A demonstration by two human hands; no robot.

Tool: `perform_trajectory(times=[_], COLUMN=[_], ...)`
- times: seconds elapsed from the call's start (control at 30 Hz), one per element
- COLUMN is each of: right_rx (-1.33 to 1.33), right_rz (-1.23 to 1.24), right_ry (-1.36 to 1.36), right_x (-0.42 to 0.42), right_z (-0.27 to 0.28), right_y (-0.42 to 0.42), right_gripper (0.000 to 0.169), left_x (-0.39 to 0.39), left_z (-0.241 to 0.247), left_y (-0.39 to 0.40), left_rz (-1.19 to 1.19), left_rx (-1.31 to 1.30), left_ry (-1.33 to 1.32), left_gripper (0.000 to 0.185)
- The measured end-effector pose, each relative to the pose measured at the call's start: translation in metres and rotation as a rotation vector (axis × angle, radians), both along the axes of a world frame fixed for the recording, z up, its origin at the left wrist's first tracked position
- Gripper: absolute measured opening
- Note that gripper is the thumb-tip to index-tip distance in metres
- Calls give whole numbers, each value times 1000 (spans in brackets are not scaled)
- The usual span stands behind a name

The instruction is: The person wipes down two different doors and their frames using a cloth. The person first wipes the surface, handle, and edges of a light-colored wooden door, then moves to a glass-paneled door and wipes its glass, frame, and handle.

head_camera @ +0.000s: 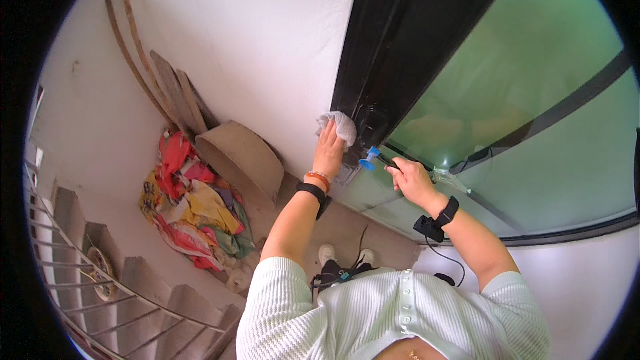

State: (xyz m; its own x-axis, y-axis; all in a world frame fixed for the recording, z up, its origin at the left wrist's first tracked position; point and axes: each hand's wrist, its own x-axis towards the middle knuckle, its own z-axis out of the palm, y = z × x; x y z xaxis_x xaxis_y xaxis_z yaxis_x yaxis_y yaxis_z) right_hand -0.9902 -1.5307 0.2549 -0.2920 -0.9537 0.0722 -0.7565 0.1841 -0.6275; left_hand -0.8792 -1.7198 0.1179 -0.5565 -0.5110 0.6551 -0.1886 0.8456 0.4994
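Observation:
My left hand (329, 152) presses a crumpled light-grey cloth (344, 127) against the edge of a black door frame (385, 55), beside the white wall. The fingers lie extended over the cloth. My right hand (417, 180) is closed around a black handle (387, 160) in front of the greenish glass panel (520, 110). A blue piece with two round ends (370, 158) sits at the handle's tip, close to the frame. Whether the handle is fixed to the door cannot be told. Something clear and angular (452, 180) shows just behind my right hand.
A large grey-brown basin (242, 155) leans against the wall with wooden boards (177, 92) and long poles (122, 55). Colourful cloths or sacks (200, 210) are heaped on the floor. Stairs (135, 280) with a metal railing (125, 290) and a wheel (100, 272) lie at the left.

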Motion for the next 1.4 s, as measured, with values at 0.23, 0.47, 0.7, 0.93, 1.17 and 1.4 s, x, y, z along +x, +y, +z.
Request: perform_trajectory(times=[0.23, 0.47, 0.7, 0.93, 1.17, 1.4], right_rx=[46, 96, 83, 78, 139, 72], right_rz=[-49, -103, -107, -92, -107, -68], right_ry=[-56, -134, -115, -100, -89, 45], right_x=[2, 17, 11, 13, 13, 9], right_z=[4, 4, -1, -4, -3, -2], right_y=[2, -7, 0, -3, -2, -7], right_gripper=[19, 17, 17, 16, 15, 18], left_x=[6, -23, 12, -2, -9, -4], left_z=[21, -72, 64, 1, -9, 135], left_y=[13, 16, 24, 35, 50, 21], left_rz=[-66, 39, 22, 33, 206, -100], left_rx=[66, 679, 388, 717, 859, 444], left_ry=[164, 516, 653, 466, 363, 650], left_gripper=[30, 45, 24, 26, 22, 21])
